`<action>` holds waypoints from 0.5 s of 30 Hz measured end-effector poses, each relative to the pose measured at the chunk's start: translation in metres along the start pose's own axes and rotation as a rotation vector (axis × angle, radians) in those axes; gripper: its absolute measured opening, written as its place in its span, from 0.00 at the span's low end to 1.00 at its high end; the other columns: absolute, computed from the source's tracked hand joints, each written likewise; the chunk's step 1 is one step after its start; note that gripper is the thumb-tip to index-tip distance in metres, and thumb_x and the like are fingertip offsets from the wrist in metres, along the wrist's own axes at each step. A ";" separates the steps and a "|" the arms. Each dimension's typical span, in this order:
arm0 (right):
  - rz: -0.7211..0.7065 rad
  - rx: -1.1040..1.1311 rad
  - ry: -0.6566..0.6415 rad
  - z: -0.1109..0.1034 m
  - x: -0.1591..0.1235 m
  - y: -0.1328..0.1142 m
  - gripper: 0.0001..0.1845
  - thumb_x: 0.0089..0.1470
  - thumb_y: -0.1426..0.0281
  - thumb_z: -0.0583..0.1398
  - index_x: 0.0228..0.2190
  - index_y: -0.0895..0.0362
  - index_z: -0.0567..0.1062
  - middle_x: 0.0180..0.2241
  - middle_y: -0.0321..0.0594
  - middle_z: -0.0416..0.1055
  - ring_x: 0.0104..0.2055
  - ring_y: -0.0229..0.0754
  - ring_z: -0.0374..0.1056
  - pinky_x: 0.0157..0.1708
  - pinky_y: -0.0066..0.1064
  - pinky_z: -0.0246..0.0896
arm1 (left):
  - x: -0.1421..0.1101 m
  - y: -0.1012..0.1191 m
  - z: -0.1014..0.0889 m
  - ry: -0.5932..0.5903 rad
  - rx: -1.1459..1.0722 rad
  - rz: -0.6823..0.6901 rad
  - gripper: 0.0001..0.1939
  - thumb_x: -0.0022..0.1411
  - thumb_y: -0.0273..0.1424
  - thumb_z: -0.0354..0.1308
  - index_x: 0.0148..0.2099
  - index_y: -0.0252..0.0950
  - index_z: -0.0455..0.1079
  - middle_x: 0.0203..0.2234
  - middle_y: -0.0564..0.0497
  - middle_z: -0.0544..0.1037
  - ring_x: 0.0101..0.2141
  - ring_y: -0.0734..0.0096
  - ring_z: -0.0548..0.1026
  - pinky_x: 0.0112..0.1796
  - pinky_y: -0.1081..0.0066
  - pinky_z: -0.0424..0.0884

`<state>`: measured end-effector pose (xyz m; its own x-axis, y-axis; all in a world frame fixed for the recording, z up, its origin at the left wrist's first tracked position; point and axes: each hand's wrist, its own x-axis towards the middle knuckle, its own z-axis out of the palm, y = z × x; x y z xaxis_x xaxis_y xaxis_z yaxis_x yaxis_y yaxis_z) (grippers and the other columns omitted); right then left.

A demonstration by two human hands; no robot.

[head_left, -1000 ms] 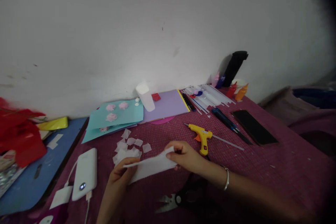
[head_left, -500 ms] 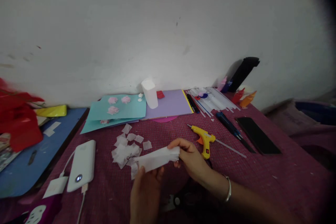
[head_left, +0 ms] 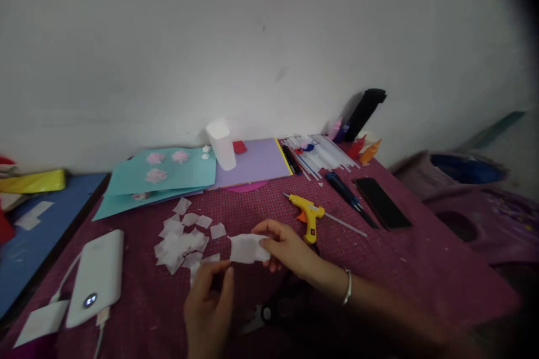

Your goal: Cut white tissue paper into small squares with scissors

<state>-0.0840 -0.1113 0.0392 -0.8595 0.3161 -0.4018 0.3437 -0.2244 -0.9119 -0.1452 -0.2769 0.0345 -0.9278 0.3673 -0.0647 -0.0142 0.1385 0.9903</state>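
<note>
My right hand (head_left: 290,249) grips a short piece of white tissue paper (head_left: 246,248) by its right end, the thumb on top and the fingers beneath. At the paper's lower left corner, my left hand (head_left: 210,291) has its thumb and index finger nearly together in a pinch. Just left of the paper lies a loose heap of small white paper squares (head_left: 179,247) on the checked maroon cloth (head_left: 261,202). Below my hands, in shadow, sit dark-handled scissors (head_left: 269,311), partly hidden.
A yellow glue gun (head_left: 309,213) with a glue stick, a blue-handled tool (head_left: 343,188) and a black phone (head_left: 381,202) lie to the right. Turquoise paper (head_left: 193,171) bearing pink flowers and a white container (head_left: 223,148) stand behind. A white power bank (head_left: 99,272) with cables is at left.
The long white strip now shows as a shorter piece, still in my right hand. My left hand has shifted to its lower left corner. The view has turned right.
</note>
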 end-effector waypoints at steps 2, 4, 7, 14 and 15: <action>0.108 -0.024 -0.039 -0.004 0.000 0.005 0.14 0.55 0.74 0.51 0.44 0.58 0.66 0.15 0.27 0.66 0.12 0.30 0.59 0.11 0.18 0.50 | 0.001 0.002 -0.003 -0.004 0.164 0.174 0.03 0.48 0.30 0.65 0.29 0.40 0.76 0.26 0.52 0.75 0.31 0.67 0.71 0.35 0.72 0.64; 0.136 -0.027 -0.066 -0.007 -0.001 0.011 0.15 0.55 0.76 0.50 0.45 0.57 0.65 0.15 0.26 0.66 0.12 0.30 0.60 0.11 0.17 0.50 | 0.001 0.005 0.003 -0.107 0.208 0.251 0.03 0.48 0.28 0.65 0.29 0.41 0.77 0.26 0.51 0.76 0.31 0.65 0.71 0.36 0.71 0.64; 0.094 -0.016 -0.074 -0.008 -0.003 0.018 0.17 0.54 0.79 0.51 0.45 0.56 0.66 0.16 0.24 0.66 0.13 0.29 0.60 0.12 0.17 0.53 | 0.001 0.008 0.022 -0.260 0.230 0.280 0.06 0.47 0.28 0.65 0.31 0.42 0.78 0.29 0.49 0.78 0.35 0.61 0.72 0.40 0.69 0.64; 0.003 0.057 -0.113 -0.014 -0.012 0.019 0.11 0.60 0.72 0.51 0.44 0.57 0.66 0.16 0.24 0.63 0.14 0.28 0.59 0.15 0.19 0.54 | 0.002 0.005 0.045 -0.421 0.260 0.072 0.04 0.51 0.31 0.62 0.26 0.40 0.73 0.21 0.52 0.75 0.26 0.65 0.70 0.31 0.71 0.63; -0.024 0.073 -0.139 -0.016 -0.014 0.019 0.12 0.62 0.69 0.49 0.45 0.58 0.65 0.15 0.24 0.62 0.14 0.29 0.59 0.15 0.19 0.54 | 0.004 0.004 0.044 -0.422 0.241 0.018 0.05 0.52 0.32 0.61 0.25 0.39 0.73 0.20 0.53 0.75 0.25 0.66 0.70 0.30 0.71 0.63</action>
<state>-0.0595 -0.1048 0.0261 -0.9129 0.1927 -0.3598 0.2983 -0.2864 -0.9105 -0.1321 -0.2344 0.0330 -0.6946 0.7053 -0.1414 0.1332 0.3193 0.9383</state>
